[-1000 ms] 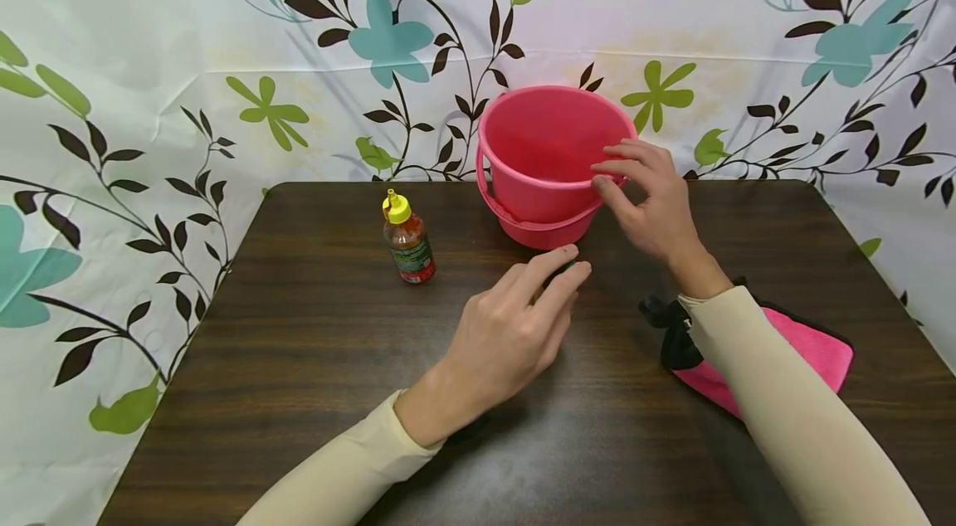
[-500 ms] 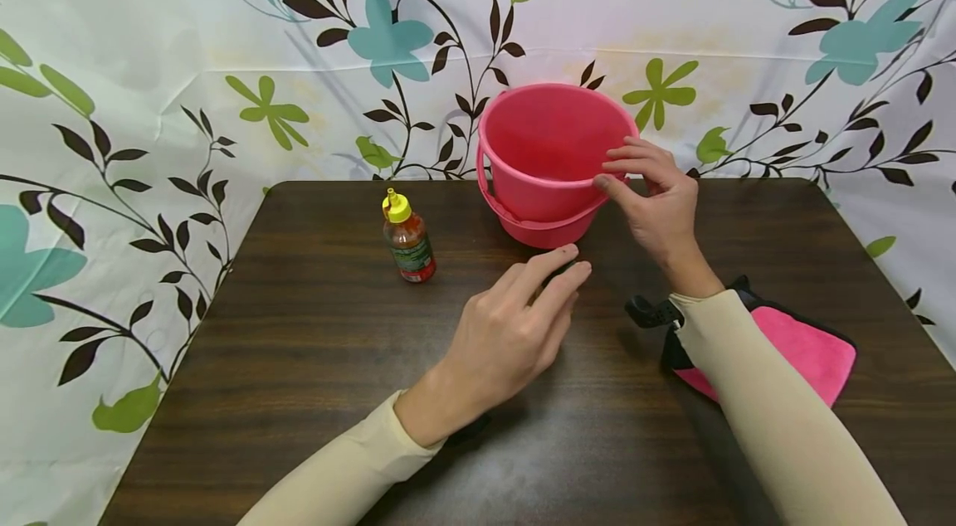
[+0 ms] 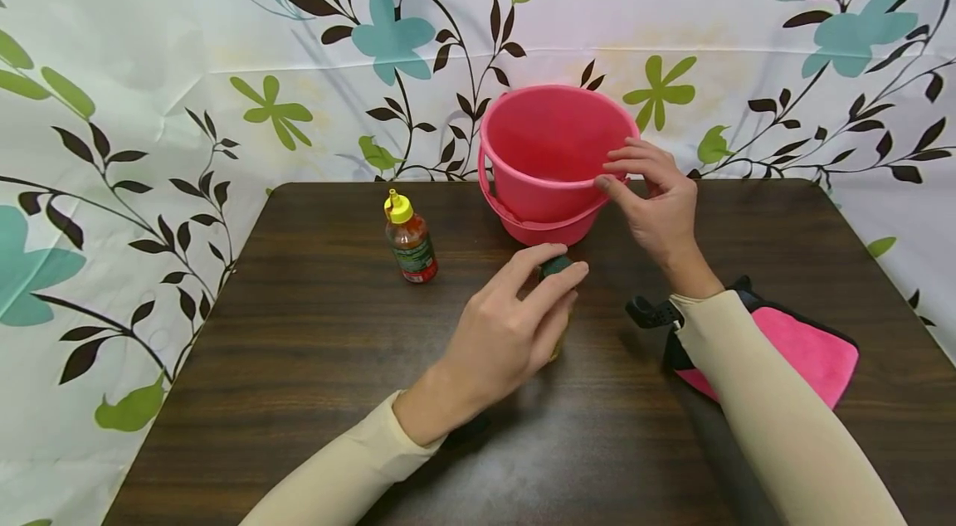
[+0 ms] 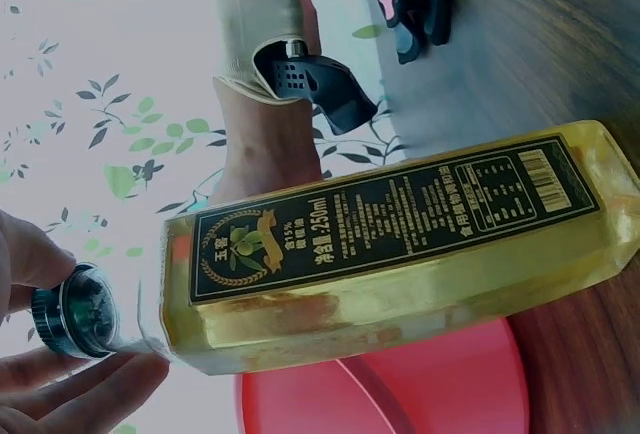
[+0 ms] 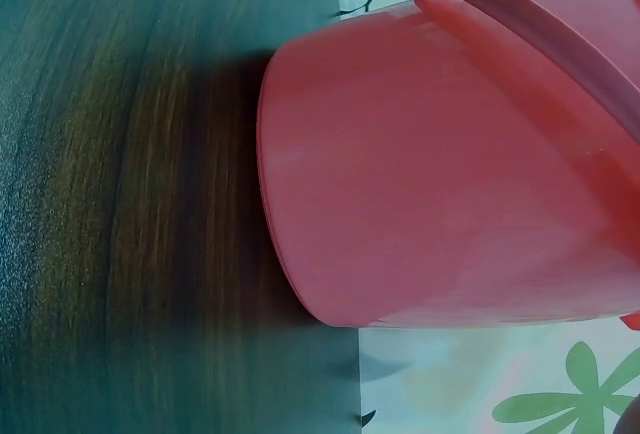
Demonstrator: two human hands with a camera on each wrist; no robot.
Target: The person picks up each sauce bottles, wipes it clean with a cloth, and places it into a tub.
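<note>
My left hand [image 3: 515, 319] is in front of the bucket in the head view and holds an oil bottle by its neck and dark green cap [image 3: 555, 265]. Most of that bottle is hidden behind the hand there. The left wrist view shows the oil bottle [image 4: 400, 244] at length: clear, square-sided, filled with yellow oil, with a black label. With thumb and fingers at its right rim, my right hand [image 3: 657, 206] holds the pink bucket [image 3: 541, 202], which stands upright at the back of the table. The bucket's side [image 5: 440, 174] and lowered handle fill much of the right wrist view.
A sauce bottle [image 3: 412, 248] with a yellow cap stands left of the bucket. On the right, a pink and black cloth item [image 3: 802, 352] lies partly under the right forearm. A floral curtain [image 3: 187, 36] hangs behind the dark wooden table [image 3: 314, 352].
The oil bottle's green cap has come into clearer view between the left fingers. My right hand has shifted slightly right at the bucket's rim. The bucket has hardly moved.
</note>
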